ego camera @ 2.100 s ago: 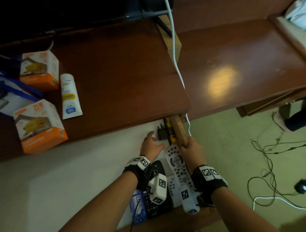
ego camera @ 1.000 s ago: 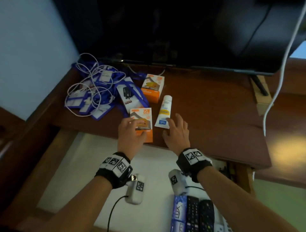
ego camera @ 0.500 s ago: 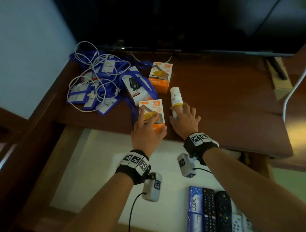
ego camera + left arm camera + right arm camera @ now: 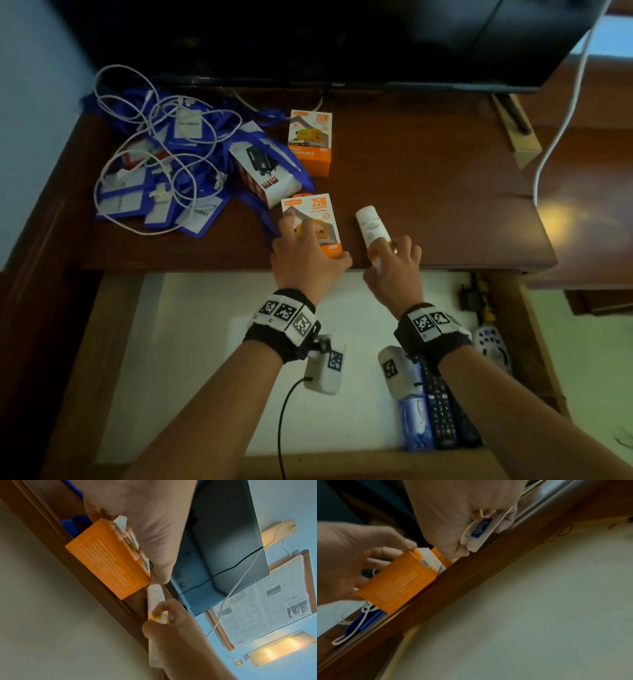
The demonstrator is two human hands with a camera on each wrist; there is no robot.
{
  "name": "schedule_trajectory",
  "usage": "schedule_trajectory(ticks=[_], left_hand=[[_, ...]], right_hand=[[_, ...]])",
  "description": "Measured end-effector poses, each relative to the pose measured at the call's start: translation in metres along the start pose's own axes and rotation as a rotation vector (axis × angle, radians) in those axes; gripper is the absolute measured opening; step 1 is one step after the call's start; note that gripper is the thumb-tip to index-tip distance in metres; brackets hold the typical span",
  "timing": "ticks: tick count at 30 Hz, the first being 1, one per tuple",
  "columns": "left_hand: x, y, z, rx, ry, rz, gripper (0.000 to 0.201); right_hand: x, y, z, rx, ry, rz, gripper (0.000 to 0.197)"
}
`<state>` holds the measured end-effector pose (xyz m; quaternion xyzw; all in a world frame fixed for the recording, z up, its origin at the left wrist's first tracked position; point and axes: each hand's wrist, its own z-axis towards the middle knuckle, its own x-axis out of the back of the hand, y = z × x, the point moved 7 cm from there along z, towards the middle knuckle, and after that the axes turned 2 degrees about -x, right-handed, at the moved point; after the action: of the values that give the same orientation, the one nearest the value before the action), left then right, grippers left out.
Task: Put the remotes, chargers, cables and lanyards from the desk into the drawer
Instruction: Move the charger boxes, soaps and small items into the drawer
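Note:
My left hand grips an orange and white charger box at the desk's front edge; the box's orange underside shows in the left wrist view, its near end lifted. My right hand holds a white cream tube beside it, fingers curled round the tube's flat end. A second orange charger box, a white charger box and a heap of blue lanyards with white cables lie further back on the desk. In the open drawer lie black remotes and a white remote.
A dark TV screen stands at the back of the desk. A white cable hangs down at the right. A blue packet lies beside the remotes. A black plug sits in the drawer's far right corner.
Both hands left the drawer's right corner and reached up to the desk. The left hand closed on the near charger box and the right hand on the tube.

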<state>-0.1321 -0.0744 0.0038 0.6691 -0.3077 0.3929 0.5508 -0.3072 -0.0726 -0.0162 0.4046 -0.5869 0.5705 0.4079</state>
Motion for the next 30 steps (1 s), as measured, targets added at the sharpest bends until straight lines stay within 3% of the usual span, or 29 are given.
schedule_trajectory(ticks=[3, 8, 12, 16, 20, 23, 30], left_hand=[[0.000, 0.000, -0.002, -0.001, -0.010, -0.013, 0.072], [0.000, 0.005, -0.005, 0.007, -0.019, -0.018, 0.077], [0.002, 0.009, -0.007, 0.008, -0.034, -0.066, 0.087], [0.016, 0.027, -0.032, -0.161, 0.110, -0.207, 0.087], [0.021, 0.050, -0.077, -0.417, 0.173, -0.397, 0.085], [0.000, 0.049, -0.109, -0.448, 0.061, -0.413, 0.087], [-0.077, 0.005, -0.152, -0.194, -0.302, -0.319, 0.105]], right_hand=[[0.007, 0.022, -0.012, -0.155, -0.103, 0.126, 0.045], [0.024, 0.050, -0.021, -0.285, -0.097, 0.504, 0.061], [0.026, 0.060, -0.035, -0.365, -0.054, 0.743, 0.046], [0.012, 0.071, -0.061, -0.456, -0.042, 0.938, 0.016], [-0.005, 0.084, -0.094, -0.501, -0.090, 0.987, 0.023], [-0.017, 0.093, -0.114, -0.489, -0.189, 0.965, 0.020], [-0.047, 0.103, -0.135, -0.494, -0.458, 0.704, 0.042]])
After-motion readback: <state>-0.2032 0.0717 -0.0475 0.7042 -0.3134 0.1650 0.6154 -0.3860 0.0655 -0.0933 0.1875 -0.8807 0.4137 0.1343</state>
